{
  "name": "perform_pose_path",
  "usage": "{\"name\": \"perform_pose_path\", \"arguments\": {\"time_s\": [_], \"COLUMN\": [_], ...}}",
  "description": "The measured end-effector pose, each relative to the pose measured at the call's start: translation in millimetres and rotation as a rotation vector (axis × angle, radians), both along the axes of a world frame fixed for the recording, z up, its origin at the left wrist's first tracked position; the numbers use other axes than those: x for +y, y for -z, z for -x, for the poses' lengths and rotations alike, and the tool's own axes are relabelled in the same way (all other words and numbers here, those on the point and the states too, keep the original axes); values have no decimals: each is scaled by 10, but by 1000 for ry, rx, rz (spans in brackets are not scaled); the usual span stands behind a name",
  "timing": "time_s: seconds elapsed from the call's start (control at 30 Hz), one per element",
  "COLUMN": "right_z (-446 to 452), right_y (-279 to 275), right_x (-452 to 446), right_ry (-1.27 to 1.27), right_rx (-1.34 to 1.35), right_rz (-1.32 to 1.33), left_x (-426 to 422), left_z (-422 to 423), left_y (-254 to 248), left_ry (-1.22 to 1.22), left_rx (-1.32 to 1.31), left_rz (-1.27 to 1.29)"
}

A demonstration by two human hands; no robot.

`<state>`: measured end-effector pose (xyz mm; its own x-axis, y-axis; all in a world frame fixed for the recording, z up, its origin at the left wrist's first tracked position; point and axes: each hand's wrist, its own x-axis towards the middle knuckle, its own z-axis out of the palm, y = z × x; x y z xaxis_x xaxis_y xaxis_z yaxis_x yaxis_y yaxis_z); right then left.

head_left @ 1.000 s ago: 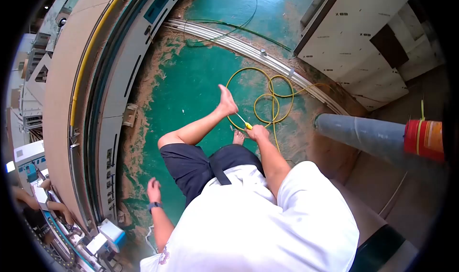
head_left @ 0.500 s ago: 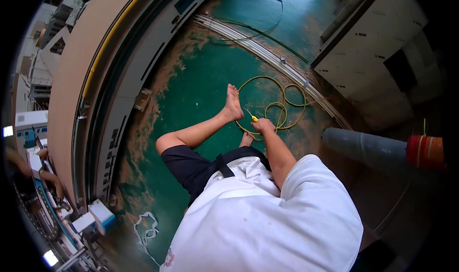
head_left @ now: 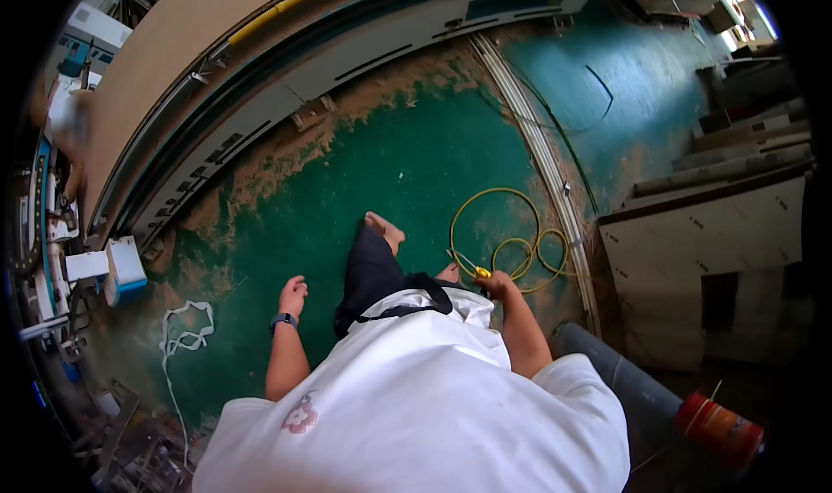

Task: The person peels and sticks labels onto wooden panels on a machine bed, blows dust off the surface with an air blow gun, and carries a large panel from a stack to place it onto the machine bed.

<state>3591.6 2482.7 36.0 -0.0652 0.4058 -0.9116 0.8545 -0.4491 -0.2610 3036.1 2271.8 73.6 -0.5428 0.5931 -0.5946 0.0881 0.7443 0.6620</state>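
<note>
My right hand (head_left: 497,285) is closed around a yellow air blow gun (head_left: 482,272), whose thin nozzle points forward and to the left. Near it on the green floor lies a coiled yellow air hose (head_left: 496,191); the joint between hose and gun is hard to make out. My left hand (head_left: 294,295), with a dark watch (head_left: 283,320) on the wrist, hangs free at my left side. Its fingers are loosely bent and apart, holding nothing. My bare foot (head_left: 386,230) shows in front of me.
A long machine bed (head_left: 347,86) runs along the left and front, with sawdust (head_left: 251,177) at its base. Pale pipes (head_left: 542,151) cross the floor. To the right are stacked boards (head_left: 706,242) and a grey duct (head_left: 620,372). A white cord (head_left: 186,341) lies at left.
My view has turned, and the raised leg has come down. My left hand has come into view on the left. The blow gun stays in my right hand.
</note>
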Motion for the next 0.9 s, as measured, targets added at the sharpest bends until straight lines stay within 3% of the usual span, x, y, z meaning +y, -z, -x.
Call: {"name": "perform_pose_path", "arguments": {"time_s": [0.1,0.17,0.2,0.27,0.4,0.5,0.57,0.6,0.7,0.73,0.8,0.83,0.87,0.9], "right_z": [33,11,-85,-142,-80,307,511,606,849,922,847,796,557,456], "right_y": [187,95,91,-93,-342,-571,-312,-301,-445,-625,-674,-648,-164,-180], "right_x": [59,-64,-110,-267,-966,-1356,-1586,-1508,-1080,-843,-499,-342,-309,-176], "right_ry": [121,516,678,744,965,1284,1446,1549,1653,1667,1637,1618,1579,1519], "right_rx": [-22,-11,2,-109,-206,-318,-303,-294,-126,-77,19,111,135,-51], "right_rz": [-31,-42,132,74,-108,-75,-87,-110,-166,-140,-92,-48,-52,-21], "left_x": [65,272,442,692,1295,1839,2198,2312,2429,2404,2229,2194,2073,1840], "left_z": [338,530,685,941,1784,2220,2244,2276,2269,2319,2239,2147,2123,2157], "left_y": [556,538,504,385,222,33,-457,-595,-923,-851,-895,-941,-844,-643], "left_ry": [98,183,212,28,102,140,394,384,471,281,297,327,255,182], "left_rx": [-147,-203,-213,-217,-133,-303,49,78,199,40,84,121,56,-14], "left_rz": [191,399,405,249,137,-58,-2,-11,-129,-108,-92,-78,-64,-46]}}
